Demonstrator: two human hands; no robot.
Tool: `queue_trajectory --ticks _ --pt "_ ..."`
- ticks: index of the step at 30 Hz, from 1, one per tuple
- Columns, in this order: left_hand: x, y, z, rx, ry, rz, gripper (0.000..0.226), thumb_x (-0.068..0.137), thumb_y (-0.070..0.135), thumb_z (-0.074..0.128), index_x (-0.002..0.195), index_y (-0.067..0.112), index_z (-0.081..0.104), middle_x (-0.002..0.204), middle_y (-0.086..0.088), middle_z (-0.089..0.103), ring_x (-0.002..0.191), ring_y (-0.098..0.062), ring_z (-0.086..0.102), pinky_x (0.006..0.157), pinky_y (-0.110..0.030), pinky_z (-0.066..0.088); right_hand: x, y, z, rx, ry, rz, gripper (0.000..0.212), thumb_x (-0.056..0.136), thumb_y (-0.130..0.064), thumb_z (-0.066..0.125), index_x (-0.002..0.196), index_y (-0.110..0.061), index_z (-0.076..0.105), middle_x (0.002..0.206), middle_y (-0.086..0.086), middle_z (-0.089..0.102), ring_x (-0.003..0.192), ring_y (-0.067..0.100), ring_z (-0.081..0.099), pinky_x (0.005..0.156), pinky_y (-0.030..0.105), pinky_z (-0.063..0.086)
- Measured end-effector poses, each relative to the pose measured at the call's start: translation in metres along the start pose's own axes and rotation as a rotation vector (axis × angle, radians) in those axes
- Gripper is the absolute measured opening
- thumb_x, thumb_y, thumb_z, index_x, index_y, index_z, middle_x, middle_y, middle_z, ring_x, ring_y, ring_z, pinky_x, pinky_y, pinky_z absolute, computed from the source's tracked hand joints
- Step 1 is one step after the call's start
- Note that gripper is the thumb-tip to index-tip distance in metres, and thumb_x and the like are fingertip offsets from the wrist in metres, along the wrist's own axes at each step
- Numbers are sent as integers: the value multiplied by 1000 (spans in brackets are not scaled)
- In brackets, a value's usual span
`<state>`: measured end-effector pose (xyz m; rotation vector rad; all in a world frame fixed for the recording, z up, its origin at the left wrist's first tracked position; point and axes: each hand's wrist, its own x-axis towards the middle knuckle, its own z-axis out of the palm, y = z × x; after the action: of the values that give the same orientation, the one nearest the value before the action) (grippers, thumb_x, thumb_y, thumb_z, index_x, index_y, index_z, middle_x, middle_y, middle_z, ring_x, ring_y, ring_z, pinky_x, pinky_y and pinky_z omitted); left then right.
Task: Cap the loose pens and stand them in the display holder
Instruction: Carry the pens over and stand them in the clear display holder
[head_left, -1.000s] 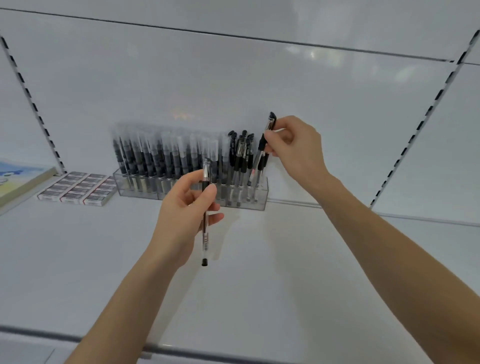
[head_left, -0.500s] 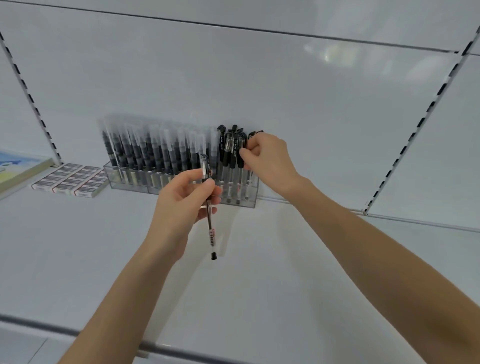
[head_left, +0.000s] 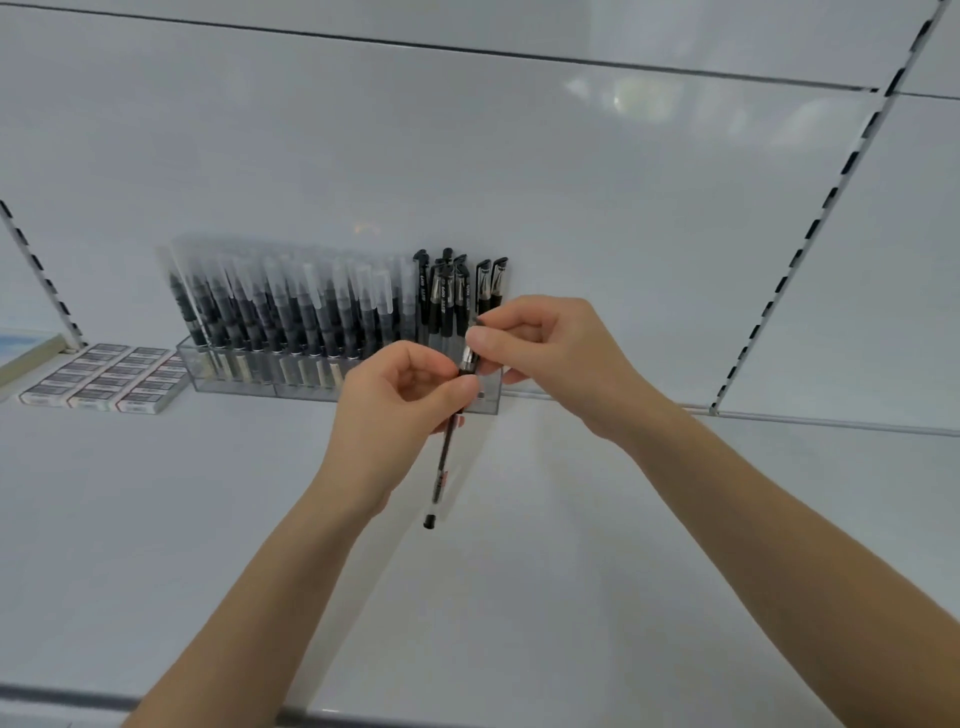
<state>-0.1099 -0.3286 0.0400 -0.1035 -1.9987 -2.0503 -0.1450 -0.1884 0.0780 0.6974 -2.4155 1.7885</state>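
The left hand (head_left: 400, 410) grips a pen (head_left: 441, 467) near its upper end, fingers curled round the barrel, so the pen hangs slanted with its black end plug lowest, clear of the shelf (head_left: 571, 519). The right hand (head_left: 550, 343) has come across to meet it. Thumb and forefinger pinch the pen's top, where a short dark piece with a silvery band shows between the fingertips. That looks like the cap, though I cannot tell whether it is pushed home.

A second ago the right hand was elsewhere. It was lowering another capped pen into the holder (head_left: 234, 376), and half a second ago it was settling that pen at the right end. That pen now stands among the black-capped pens (head_left: 441, 296) just behind the two hands. So one pen is done, and the work has turned to the one held in the left hand.

I judge the step in hand to be capping — then this pen goes in behind the hands too.

Further left of the left hand, the holder carries a long row of frosted-capped pens (head_left: 291, 312). Beyond them, well to the left, small flat boxes (head_left: 98, 382) lie in rows on the shelf, with the edge of a book (head_left: 26, 351) past those.
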Motion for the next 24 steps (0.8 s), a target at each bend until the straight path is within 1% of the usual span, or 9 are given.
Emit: queue_trajectory --ticks 2,5,8,10,12,14,17,21,24 --pt "-1 -6 -4 114 -5 59 11 78 8 67 76 16 60 73 1 66 66 -2 62 66 -20 54 1 1 -3 26 54 16 12 82 -13 66 74 -21 64 61 -7 67 57 3 64 59 17 52" --pt "-5 -24 -20 608 -55 168 9 86 24 59 94 26 63 94 16 64 81 10 56 78 -14 44 11 -2 -20 94 260 -4 10 86 -12 61 78 -18 60 68 -2 67 55 6 66 58 18 55" --pt "-12 -50 -30 1050 -207 123 57 85 54 43 130 19 48 135 1 49 125 -17 43 104 -30 31 23 -6 -33 4 406 -76 6 89 -15 56 83 -18 56 76 2 67 60 11 69 62 23 56" --pt "-15 -58 -30 1198 -320 27 69 81 65 31 136 25 37 148 -2 32 138 -21 23 113 -41 20 30 -7 -34 -76 420 -116 7 90 -18 53 84 -22 55 78 1 67 65 14 70 66 27 56" --pt "-16 -62 -28 1246 -377 -13 83 68 74 13 134 30 36 151 1 24 141 -19 13 113 -43 16 36 -7 -31 -142 414 -149 13 90 -20 53 80 -28 52 75 -2 66 65 13 69 68 26 55" --pt "-17 -62 -28 1261 -369 9 97 54 71 -1 133 31 38 150 2 24 141 -19 13 112 -43 16 41 -5 -26 -197 393 -170 13 90 -20 53 80 -28 52 73 -4 64 63 11 67 66 21 54" --pt "-16 -64 -30 1262 -357 36 98 54 69 -3 133 30 38 150 1 26 141 -20 15 111 -42 17 48 -1 -20 -266 342 -176 3 91 -18 52 89 -18 54 72 -5 60 68 16 66 62 16 52" --pt "-18 -66 -29 1259 -346 56 96 56 69 -3 133 29 39 148 1 28 141 -20 16 110 -42 16 54 8 -14 -375 285 -147 8 91 -18 52 92 -12 57 79 8 65 74 26 67 74 38 54" --pt "-18 -66 -29 1282 -352 52 97 55 68 -5 134 30 36 149 2 25 141 -18 13 111 -41 15 55 18 -8 -434 251 -108 14 91 -19 53 94 -6 59 84 15 68 79 29 67 78 39 52"
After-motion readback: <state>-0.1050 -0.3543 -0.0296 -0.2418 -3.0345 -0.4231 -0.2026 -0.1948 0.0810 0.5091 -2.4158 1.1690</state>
